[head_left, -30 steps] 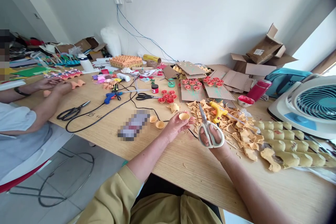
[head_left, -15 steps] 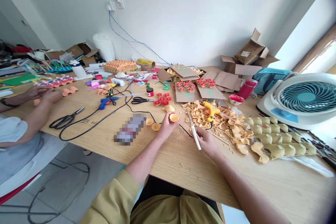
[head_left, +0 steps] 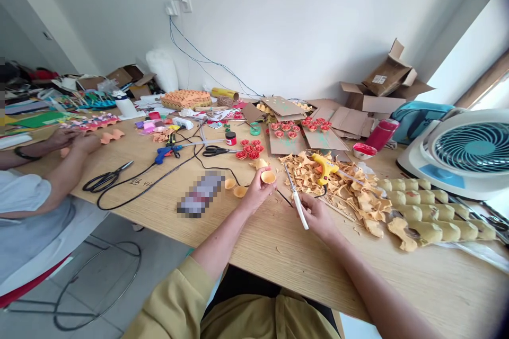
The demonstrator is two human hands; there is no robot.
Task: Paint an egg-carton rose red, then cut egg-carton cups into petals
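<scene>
My left hand (head_left: 255,194) is closed around a small orange egg-carton cup (head_left: 268,177), its hollow side facing up. White-handled scissors (head_left: 299,206) are in my right hand (head_left: 317,216), with the metal blades pointing away from me and a gap between them and the cup. Two more orange cups (head_left: 239,191) lie on the table left of my left hand. Just beyond that hand sits another pale orange carton piece (head_left: 261,163). A heap of orange carton scraps (head_left: 358,198) spreads beyond and to the right of my right hand.
A yellow glue gun (head_left: 326,168) rests on the scraps. Red paper-like flowers (head_left: 250,149), black scissors (head_left: 104,181), a blue glue gun (head_left: 163,154) and a cable lie on the table (head_left: 254,243). At right are an egg tray (head_left: 429,230) and a fan (head_left: 469,148). Another person's hands (head_left: 85,143) work at left.
The whole view has shifted slightly to the right across the frame. Both hands keep their hold on the cup and the scissors, nearly unchanged in position relative to each other.
</scene>
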